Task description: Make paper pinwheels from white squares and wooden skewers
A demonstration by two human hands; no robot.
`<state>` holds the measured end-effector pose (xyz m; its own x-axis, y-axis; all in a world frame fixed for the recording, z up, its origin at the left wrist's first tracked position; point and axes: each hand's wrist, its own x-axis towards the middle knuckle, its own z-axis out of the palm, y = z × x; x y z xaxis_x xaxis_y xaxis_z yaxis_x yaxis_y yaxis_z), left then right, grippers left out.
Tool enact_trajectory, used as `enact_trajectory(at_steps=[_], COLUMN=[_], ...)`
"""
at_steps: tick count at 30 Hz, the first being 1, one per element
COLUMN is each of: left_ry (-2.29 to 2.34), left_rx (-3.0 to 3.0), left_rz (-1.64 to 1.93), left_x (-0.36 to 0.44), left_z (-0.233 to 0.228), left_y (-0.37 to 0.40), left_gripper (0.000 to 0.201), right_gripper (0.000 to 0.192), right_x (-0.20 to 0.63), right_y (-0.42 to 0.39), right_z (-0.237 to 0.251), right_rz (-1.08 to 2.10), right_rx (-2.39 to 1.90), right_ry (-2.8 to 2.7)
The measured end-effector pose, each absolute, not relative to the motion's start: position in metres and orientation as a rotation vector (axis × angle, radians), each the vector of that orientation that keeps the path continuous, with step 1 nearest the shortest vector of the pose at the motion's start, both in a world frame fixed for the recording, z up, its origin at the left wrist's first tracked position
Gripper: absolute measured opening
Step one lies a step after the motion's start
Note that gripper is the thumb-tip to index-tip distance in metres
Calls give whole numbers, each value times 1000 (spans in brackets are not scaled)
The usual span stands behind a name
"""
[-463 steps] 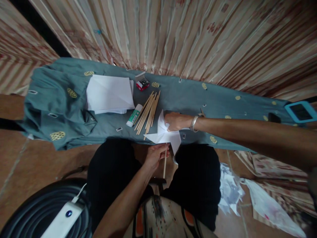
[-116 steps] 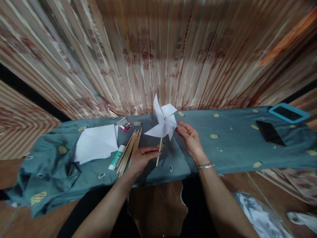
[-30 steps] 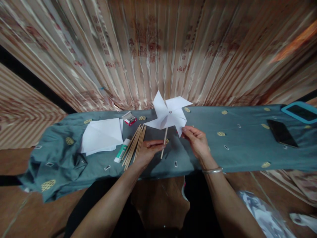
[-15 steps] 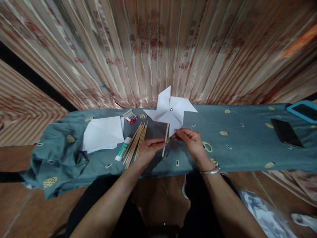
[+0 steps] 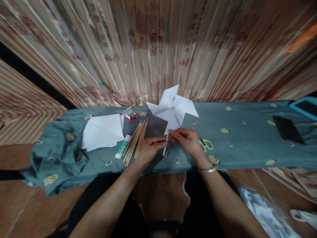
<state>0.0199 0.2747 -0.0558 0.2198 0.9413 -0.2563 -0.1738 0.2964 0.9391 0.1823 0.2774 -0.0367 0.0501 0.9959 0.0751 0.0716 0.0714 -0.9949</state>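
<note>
A white paper pinwheel with a metal pin at its centre stands upright on a thin wooden stick, over the blue-grey cloth on the table. My left hand pinches the stick low down. My right hand meets it at the stick just under the paper blades, fingertips closed on the stick and touching the lowest blade. A silver bangle sits on my right wrist.
Left of my hands lie a bundle of wooden sticks, a glue stick, a stack of white paper and a small red box. A dark phone and a blue-cased tablet lie far right. Curtains hang behind.
The pinwheel has turned on its pin. My right hand has moved from the blade's tip down and left to the stick, close to my left hand.
</note>
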Motion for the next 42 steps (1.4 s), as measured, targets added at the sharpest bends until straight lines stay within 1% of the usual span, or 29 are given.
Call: enact_trajectory(at_steps=[6,9,12,13,15,17,20,28,32,35,38,42], left_ry=[1079,1112,1114,1111,1114,1121,1115,1117,1113,1118,1137,1144], left_rx=[959,962,965,968,975,987,1000,1036,1035,1026,1017,1018], left_rz=[948,932,899,886,855,818,767,782,812,843,876,888], left_x=[16,13,12,12,13,14,16,16,14,14,15,15], left_z=[-56,-57,-58,-59,-59,-59,-59,-61,-63,-64,-63,-62], left_y=[276,276,273,272,270,268,265,265,267,268,268,269], left_gripper=[36,32,30,30,28,26,25,28,31,29,26,29], right_gripper=[44,40,30,29,34,38,40,30,31,33,32,29], right_x=[201,222,241,246,252,254,253,247,243,237,229,220], right_y=[266,264,266,268,271,273,275,275,275,275,275,273], right_z=[-29,-26,-27,-29,-32,-36,-37,-36,-39,-41,-42,-45], right_rz=[928,749,566,528,490,493,534,645,699,765,806,875], right_rx=[-1330,-1347,-1317,-1301,-1280,-1269,-1270,-1230,-1224,-1226,-1222,-1240], right_ry=[-1309,-1135,-975,-957,-969,-1002,-992,-942,-911,-872,-868,-902])
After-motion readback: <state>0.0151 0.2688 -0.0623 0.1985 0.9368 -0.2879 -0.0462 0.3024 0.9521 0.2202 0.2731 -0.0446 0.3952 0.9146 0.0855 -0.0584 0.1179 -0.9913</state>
